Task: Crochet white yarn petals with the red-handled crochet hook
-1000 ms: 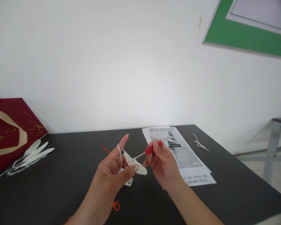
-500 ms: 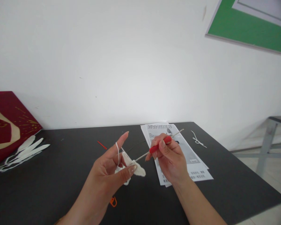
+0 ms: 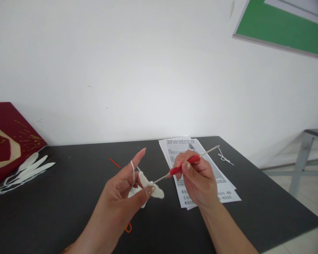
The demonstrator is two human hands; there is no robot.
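In the head view, the left hand [image 3: 122, 199] is pinching a white crocheted piece [image 3: 157, 192] left of the printed sheets [image 3: 186, 194], while white yarn [image 3: 134, 173] is looping around its raised index finger. The right hand [image 3: 198, 180] is gripping a red-handled hook [image 3: 184, 165] above the sheets, the shaft's near end meeting the piece. Compared with a second ago, the right hand is sitting farther from the left, and the hook's far metal end is now showing beyond the sheets' right edge; the left hand is keeping much the same pinch. The black surface [image 3: 76, 183] is ending at the wall behind the sheets and along a slanting edge to their right, where a yarn scrap [image 3: 223, 157] is lying. Wider room is stretching left of the sheets, toward white petal-shaped pieces [image 3: 33, 167].
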